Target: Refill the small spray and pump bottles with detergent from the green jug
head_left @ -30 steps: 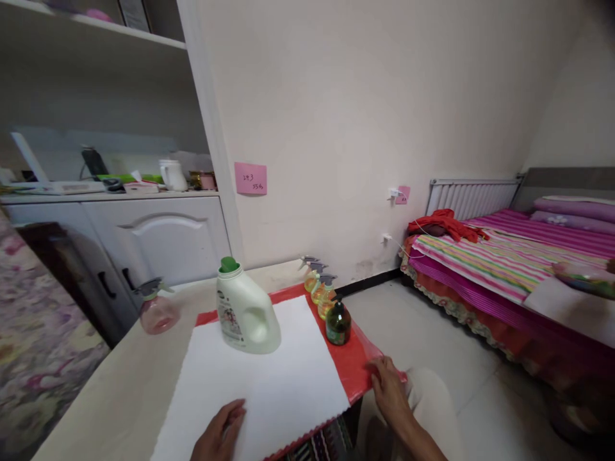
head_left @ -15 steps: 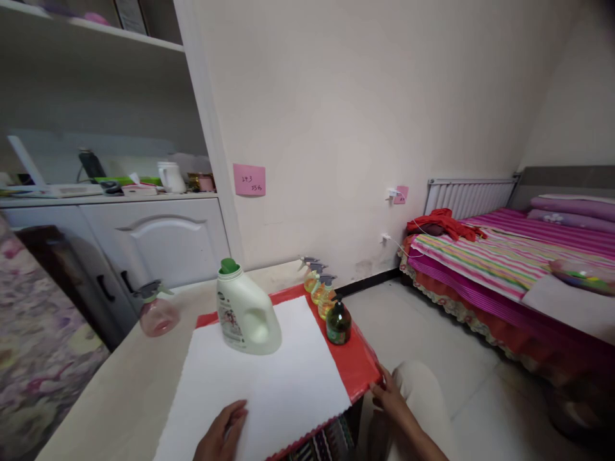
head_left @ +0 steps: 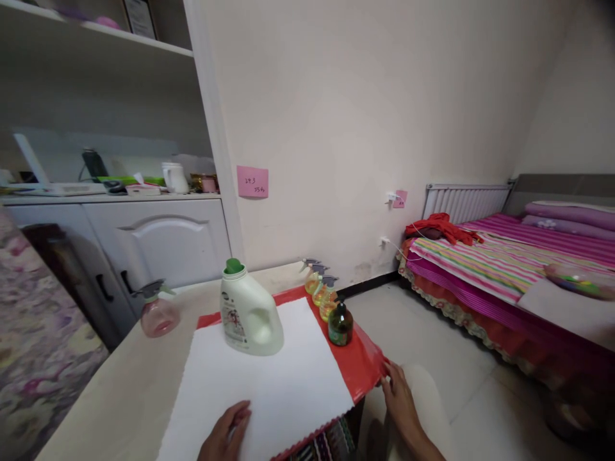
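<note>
My left hand (head_left: 225, 435) lies flat, fingers stretched, on a white cloth (head_left: 269, 378) that covers a red plastic sheet (head_left: 358, 368) on the table. My right hand (head_left: 401, 397) pinches the red sheet's right corner at the table's edge. A white jug with a green cap (head_left: 248, 310) stands upright on the far part of the white cloth. A dark green pump bottle (head_left: 340, 323) stands on the red sheet to its right. Behind that stand yellow spray bottles (head_left: 323, 291) in a row. A pink spray bottle (head_left: 156, 310) sits on the bare tabletop at the left.
The beige table (head_left: 120, 390) runs to the wall. A white cabinet (head_left: 158, 237) with a cluttered counter stands at the left. A bed with striped pink covers (head_left: 509, 269) fills the right, with tiled floor (head_left: 432, 339) between it and the table.
My right hand moved off the red sheet's top to its right corner and now pinches it. My left hand stays on the white cloth.
</note>
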`<state>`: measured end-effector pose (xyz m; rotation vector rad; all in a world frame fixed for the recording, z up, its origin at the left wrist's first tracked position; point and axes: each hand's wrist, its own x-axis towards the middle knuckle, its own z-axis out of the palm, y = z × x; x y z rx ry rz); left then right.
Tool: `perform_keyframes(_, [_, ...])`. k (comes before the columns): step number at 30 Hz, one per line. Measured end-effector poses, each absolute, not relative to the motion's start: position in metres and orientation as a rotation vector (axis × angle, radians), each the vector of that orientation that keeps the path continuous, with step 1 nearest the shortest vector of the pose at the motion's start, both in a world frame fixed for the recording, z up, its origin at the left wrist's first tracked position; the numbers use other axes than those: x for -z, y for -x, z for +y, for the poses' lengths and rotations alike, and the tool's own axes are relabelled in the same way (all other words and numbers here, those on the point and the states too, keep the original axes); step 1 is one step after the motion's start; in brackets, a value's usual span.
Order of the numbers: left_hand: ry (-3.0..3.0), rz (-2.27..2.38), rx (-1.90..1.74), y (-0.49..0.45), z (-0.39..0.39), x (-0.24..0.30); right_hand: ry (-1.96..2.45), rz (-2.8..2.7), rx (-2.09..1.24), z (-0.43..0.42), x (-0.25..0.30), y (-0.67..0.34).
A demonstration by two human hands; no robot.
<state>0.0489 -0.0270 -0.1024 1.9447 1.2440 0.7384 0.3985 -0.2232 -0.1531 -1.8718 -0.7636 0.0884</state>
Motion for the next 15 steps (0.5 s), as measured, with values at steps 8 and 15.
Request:
perform_keyframes(8, [-1.939,1.229,-0.733,-0.048,-0.028,0.104,2.234,-1.143,0.105,-0.236,0.125,-0.397])
perform_keyframes(15, [-1.937,1.226,-0.725,-0.048,-0.029,0.105,2.365,-1.351,0.134,-0.233,0.107,-0.391])
